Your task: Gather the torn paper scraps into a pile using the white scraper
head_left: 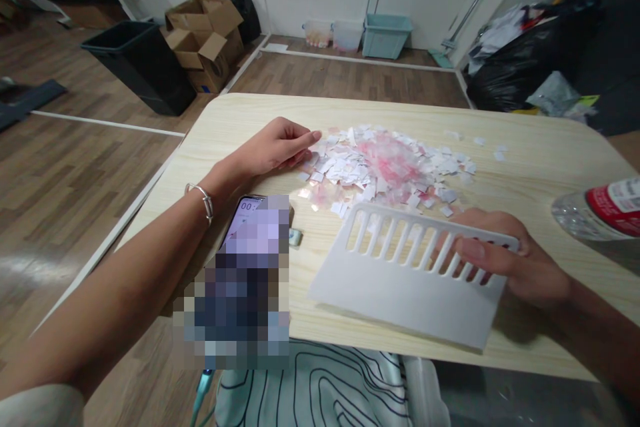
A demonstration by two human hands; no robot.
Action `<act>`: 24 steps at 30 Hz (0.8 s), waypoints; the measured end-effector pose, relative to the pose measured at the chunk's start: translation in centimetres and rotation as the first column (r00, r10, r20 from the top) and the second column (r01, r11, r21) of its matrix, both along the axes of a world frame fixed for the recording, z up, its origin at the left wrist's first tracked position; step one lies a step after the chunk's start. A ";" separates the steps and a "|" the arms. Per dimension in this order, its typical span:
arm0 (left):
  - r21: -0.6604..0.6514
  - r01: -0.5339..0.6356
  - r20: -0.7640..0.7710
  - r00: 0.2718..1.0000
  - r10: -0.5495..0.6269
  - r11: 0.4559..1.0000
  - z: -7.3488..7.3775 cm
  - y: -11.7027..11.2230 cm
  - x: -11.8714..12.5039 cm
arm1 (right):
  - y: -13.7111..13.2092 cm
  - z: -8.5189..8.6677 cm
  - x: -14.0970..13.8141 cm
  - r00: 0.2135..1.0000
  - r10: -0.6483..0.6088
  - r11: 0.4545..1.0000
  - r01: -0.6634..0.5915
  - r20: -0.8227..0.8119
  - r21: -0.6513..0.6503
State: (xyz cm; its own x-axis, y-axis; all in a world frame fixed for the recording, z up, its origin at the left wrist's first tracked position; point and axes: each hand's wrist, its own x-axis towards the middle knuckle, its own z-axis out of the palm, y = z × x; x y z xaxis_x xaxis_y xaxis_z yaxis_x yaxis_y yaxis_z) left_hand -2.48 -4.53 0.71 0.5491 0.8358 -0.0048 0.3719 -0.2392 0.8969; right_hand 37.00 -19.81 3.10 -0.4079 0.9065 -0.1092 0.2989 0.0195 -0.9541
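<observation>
My left hand (280, 147) rests on its side on the table at the left edge of a heap of small paper pieces (345, 163). Its fingers are loosely curled, the thumb points at the heap, and nothing shows in its grip. Nearer to me, my right hand (515, 260) grips one end of a white plastic scraper (410, 300), a flat, broad plate with a row of slots. The thumb lies over the slotted side; the other fingers are behind it. The scraper is tilted in front of the heap, which is mostly white with pink, see-through bits in the middle.
A phone (250, 220), partly blurred out, and a small pale item (295, 237) lie left of the scraper. A bottle with a red label (613, 207) is at the right. Beyond the table (270, 105) are a black bin (145, 67) and cardboard boxes (205, 40).
</observation>
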 end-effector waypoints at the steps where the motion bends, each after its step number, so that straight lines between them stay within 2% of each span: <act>1: -0.002 0.001 0.000 1.000 -0.001 1.000 0.0 0.0 0.0 | 0.4 0.3 0.4 1.000 0.016 1.000 -0.016 -0.018 -0.017; 2: -0.002 0.000 0.001 1.000 0.000 1.000 0.0 0.0 0.0 | 0.7 0.6 0.7 0.999 0.028 0.999 -0.028 -0.024 -0.030; 6: 0.001 0.000 -0.001 1.000 0.000 1.000 -0.1 -0.1 0.0 | 1.1 2.3 1.5 0.988 -0.104 0.993 0.110 0.111 -0.043; 8: 0.004 0.009 -0.006 1.000 -0.009 1.000 -0.1 -0.1 -0.1 | 1.1 2.8 1.6 0.984 -0.119 0.989 0.129 0.135 -0.069; 12: 0.012 0.020 -0.007 1.000 -0.020 1.000 -0.1 -0.1 -0.1 | 1.3 2.5 2.0 0.985 -0.146 0.984 0.154 0.093 -0.089; 16: 0.013 0.005 0.008 1.000 -0.005 1.000 0.0 -0.2 0.1 | 1.8 2.2 3.2 0.984 -0.166 0.971 0.175 0.071 -0.164; 19: 0.006 -0.017 0.017 1.000 0.016 1.000 0.1 -0.2 0.2 | 2.0 2.8 3.6 0.977 -0.166 0.967 0.187 0.132 -0.173; 24: -0.004 -0.031 0.025 0.999 0.031 1.000 0.2 -0.2 0.3 | 1.1 3.3 2.4 0.964 -0.141 0.963 0.187 0.224 -0.196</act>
State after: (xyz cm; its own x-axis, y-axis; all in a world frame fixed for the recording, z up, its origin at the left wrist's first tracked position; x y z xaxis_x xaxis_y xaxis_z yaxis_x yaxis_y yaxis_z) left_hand -2.17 -4.69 0.88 0.5232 0.8522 0.0056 0.3564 -0.2247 0.9069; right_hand 39.37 -18.74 6.39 -0.2034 0.9053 -0.3730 0.4713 -0.2434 -0.8477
